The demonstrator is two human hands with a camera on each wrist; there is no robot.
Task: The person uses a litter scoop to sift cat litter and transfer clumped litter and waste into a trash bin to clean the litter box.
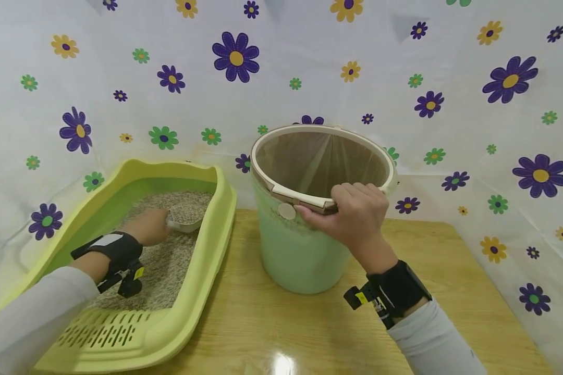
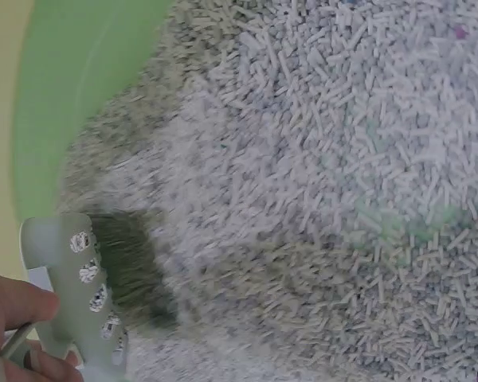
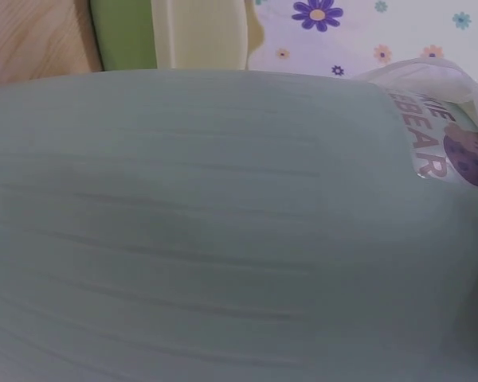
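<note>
The left hand [image 1: 150, 226] is down inside the yellow-green litter tray [image 1: 136, 333] on the left of the wooden table [image 1: 272, 323], its fingers wrapped round the handle of a pale scoop [image 1: 185, 219]; the scoop's bowl sits heaped with pellets at the far end of the tray, resting in the grey-beige litter [image 1: 164, 265] that fills the tray's floor; from the left wrist the same scoop [image 2: 80, 294] shows at the lower left with its row of slots, thumb and fingertips [image 2: 16, 306] pinching it, the litter [image 2: 319, 191] spread thick across the rest of that view and the tray's green wall [image 2: 72, 87] rising at the upper left. The right hand [image 1: 352, 216] is clamped over the near rim of the pale green bucket [image 1: 295, 255], which stands just right of the tray and close to it, though I cannot tell whether they touch; its fingers curl over the beige ring [image 1: 281, 190] that pins a thin bag liner [image 1: 319, 161] inside; from the right wrist only the bucket's side [image 3: 223, 231] fills the view, with a fold of printed liner [image 3: 442, 135] at the upper right. Behind it all hangs a white cloth with flowers [image 1: 236, 57].
</note>
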